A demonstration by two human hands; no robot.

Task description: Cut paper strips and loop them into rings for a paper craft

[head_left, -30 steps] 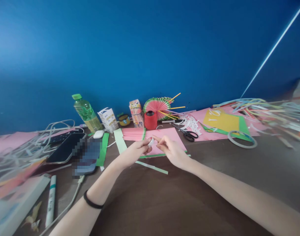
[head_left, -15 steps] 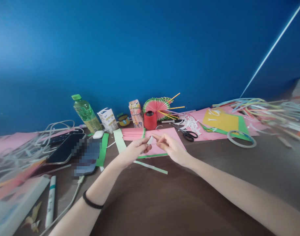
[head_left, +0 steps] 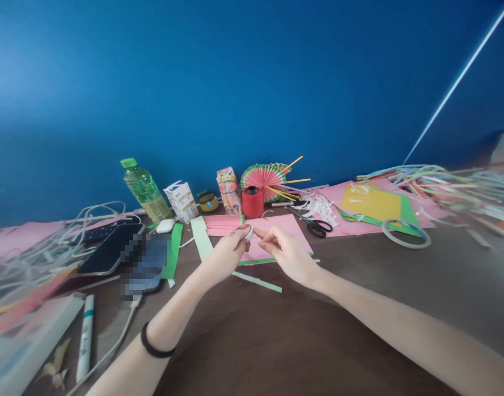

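My left hand [head_left: 225, 256] is closed around a small white roll of tape [head_left: 249, 234] with red on its flat face. Close to the roll's right side is my right hand [head_left: 291, 250], its thumb and forefinger pinched together; whatever may lie between those fingertips is too small to make out. Both hands are just above a pink sheet [head_left: 291, 228] with a green front edge. Beside my left hand lies a pleated pink paper [head_left: 221, 223], along with a pale green strip [head_left: 201, 236]. Another pale strip [head_left: 260, 282] rests on the table in front of the sheet.
Along the blue wall stand a green bottle [head_left: 147, 190], a white carton [head_left: 181, 201], a red thread spool [head_left: 252, 203] and a pink-green paper fan [head_left: 262, 179]. Black scissors [head_left: 319, 227] lie right of the sheet. Phones [head_left: 111, 247] and cables are at left, coloured paper [head_left: 371, 203] at right.
My left hand has turned, so the red face of the tape roll now shows. My right hand has shifted slightly, its fingers still pinched near the roll.
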